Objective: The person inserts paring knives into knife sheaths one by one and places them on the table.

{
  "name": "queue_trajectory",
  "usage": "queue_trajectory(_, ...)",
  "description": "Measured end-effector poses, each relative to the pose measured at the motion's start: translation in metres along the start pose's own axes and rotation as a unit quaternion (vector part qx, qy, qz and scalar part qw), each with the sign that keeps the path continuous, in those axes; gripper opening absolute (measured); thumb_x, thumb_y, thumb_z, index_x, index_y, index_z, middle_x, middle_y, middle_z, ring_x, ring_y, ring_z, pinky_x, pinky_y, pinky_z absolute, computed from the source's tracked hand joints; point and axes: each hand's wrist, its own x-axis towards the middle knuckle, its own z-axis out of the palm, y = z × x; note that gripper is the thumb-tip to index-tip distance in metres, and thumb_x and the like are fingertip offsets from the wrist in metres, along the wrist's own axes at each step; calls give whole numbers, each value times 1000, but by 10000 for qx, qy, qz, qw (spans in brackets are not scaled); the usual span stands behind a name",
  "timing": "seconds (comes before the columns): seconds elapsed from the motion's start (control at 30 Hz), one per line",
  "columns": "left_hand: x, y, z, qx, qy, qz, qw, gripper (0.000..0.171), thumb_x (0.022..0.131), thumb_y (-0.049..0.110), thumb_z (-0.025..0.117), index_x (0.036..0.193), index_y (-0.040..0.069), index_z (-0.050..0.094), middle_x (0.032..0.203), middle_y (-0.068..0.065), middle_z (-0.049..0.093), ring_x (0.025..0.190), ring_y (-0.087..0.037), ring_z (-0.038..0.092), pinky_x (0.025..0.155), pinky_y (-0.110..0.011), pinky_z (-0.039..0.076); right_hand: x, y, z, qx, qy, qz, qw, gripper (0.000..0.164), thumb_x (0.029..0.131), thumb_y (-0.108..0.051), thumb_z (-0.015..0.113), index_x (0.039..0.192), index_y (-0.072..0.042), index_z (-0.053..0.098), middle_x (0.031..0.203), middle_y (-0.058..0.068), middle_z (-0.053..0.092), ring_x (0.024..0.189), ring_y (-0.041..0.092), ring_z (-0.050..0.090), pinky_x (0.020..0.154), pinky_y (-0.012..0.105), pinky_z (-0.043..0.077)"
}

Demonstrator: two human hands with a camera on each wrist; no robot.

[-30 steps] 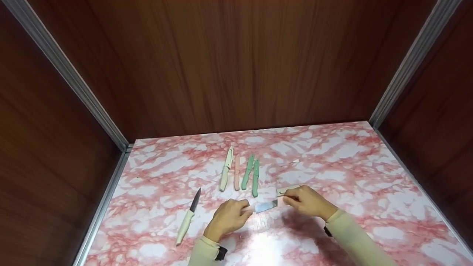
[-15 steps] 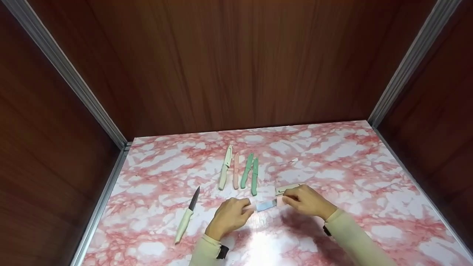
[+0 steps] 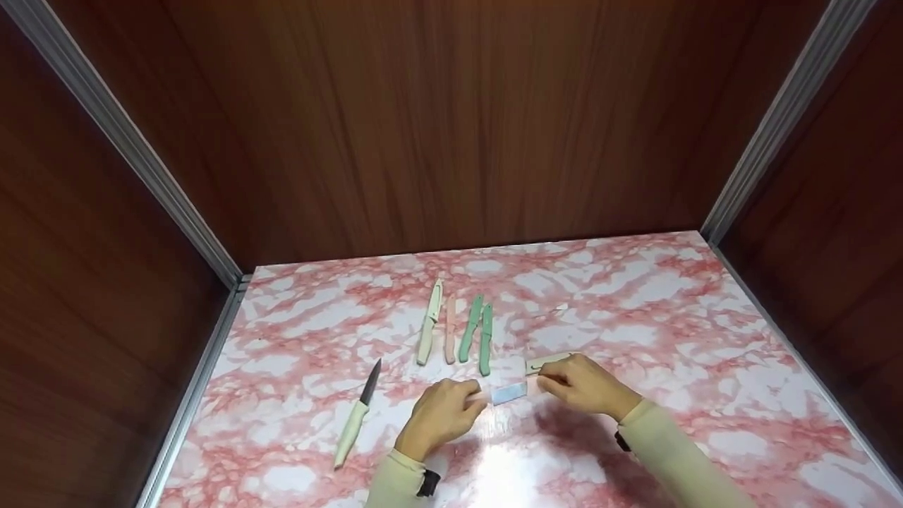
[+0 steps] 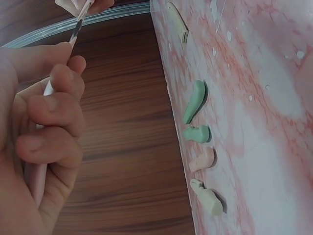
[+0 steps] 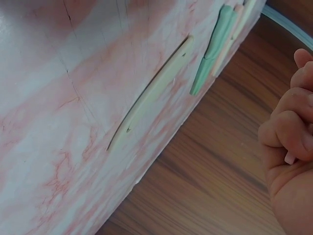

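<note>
In the head view my left hand [image 3: 439,418] grips the pale pink handle of a knife [image 3: 509,394], its blade pointing right. The left wrist view shows the fingers curled around that handle [image 4: 36,181]. My right hand [image 3: 589,386] pinches a pink blade sheath [image 3: 532,385] at the blade's tip end; a small end of the sheath [image 5: 289,157] pokes from the curled fingers in the right wrist view. Between the hands a short stretch of bare blade shows. Just behind the right hand, an unoccupied cream sheath [image 5: 156,90] lies on the table.
A cream-handled knife [image 3: 350,434] with a bare dark blade lies to the left. Farther back lie a sheathed cream knife [image 3: 430,321], a pink one [image 3: 451,331] and two green ones [image 3: 471,330]. Wood panels [image 3: 451,141] enclose the marbled table [image 3: 670,303].
My left hand has moved slightly right, and the bare blade showing between the hands is a little shorter. The right hand stays almost in place. The knives on the table have not moved.
</note>
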Motion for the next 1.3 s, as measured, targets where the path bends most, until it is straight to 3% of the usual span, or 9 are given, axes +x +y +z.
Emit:
queue_trajectory(0.37,0,2,1,67,86,71,9999,33,91,26,59,65,18,39,56,10,20,48,-4,22,46,-22,22,1,-1,2,23,-131,7,9999,34,93,-12,57,64,-21,43,58,-15,29,52,-3,28,51,17,27)
queue_trajectory(0.83,4,3,3,10,153,33,9999,30,91,27,59,66,19,44,55,10,23,49,-4,25,46,-23,22,6,-5,0,91,-169,55,9998,22,93,-13,58,71,-14,61,59,-16,36,50,-3,30,48,17,28)
queue_trajectory(1.3,8,4,5,5,112,-13,9999,23,92,30,58,72,21,54,55,11,41,48,-5,36,46,-24,30,8,-5,1,-83,-116,46,9999,19,91,-14,60,73,-20,60,61,-17,40,51,-3,34,48,18,31)
